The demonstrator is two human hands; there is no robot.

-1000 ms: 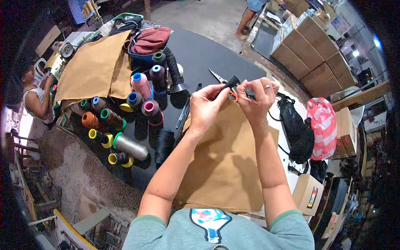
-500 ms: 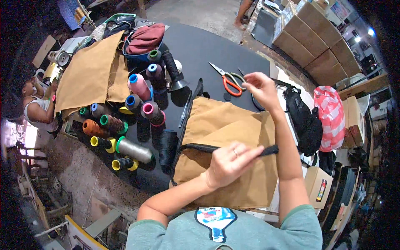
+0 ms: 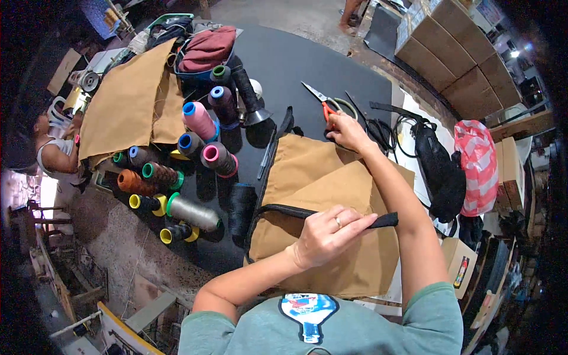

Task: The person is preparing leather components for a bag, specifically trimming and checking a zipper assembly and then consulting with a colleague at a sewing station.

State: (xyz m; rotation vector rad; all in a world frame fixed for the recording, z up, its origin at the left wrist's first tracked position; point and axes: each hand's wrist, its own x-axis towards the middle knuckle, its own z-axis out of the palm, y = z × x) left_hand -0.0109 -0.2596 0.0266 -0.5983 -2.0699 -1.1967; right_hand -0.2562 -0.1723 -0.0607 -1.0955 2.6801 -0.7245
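A tan cloth piece [image 3: 331, 183] with dark edging along its left side lies in front of me. A narrow black strip [image 3: 284, 209] runs across it. My left hand [image 3: 328, 236] pinches this strip near its right end, which sticks out past the fingertips. Beyond the cloth's far edge, my right hand [image 3: 350, 133] has its fingers closed over the orange handle of a pair of scissors [image 3: 313, 92]. Their blades point away to the far left, and part of the handle is hidden under my fingers. A second tool with grey-green handles [image 3: 348, 106] lies right beside them.
Several thread cones [image 3: 198, 121] crowd the dark table [image 3: 284, 59] on the left, with more tan cloth [image 3: 127, 100] behind. A black bag [image 3: 435, 171] and a striped plastic bag [image 3: 475, 168] sit at right. Cardboard boxes [image 3: 455, 53] are stacked far right. Another person [image 3: 59, 148] sits at far left.
My right hand has moved left and down onto the scissors' orange handle, after hovering beside it. The left hand still pinches the black strip in nearly the same place.
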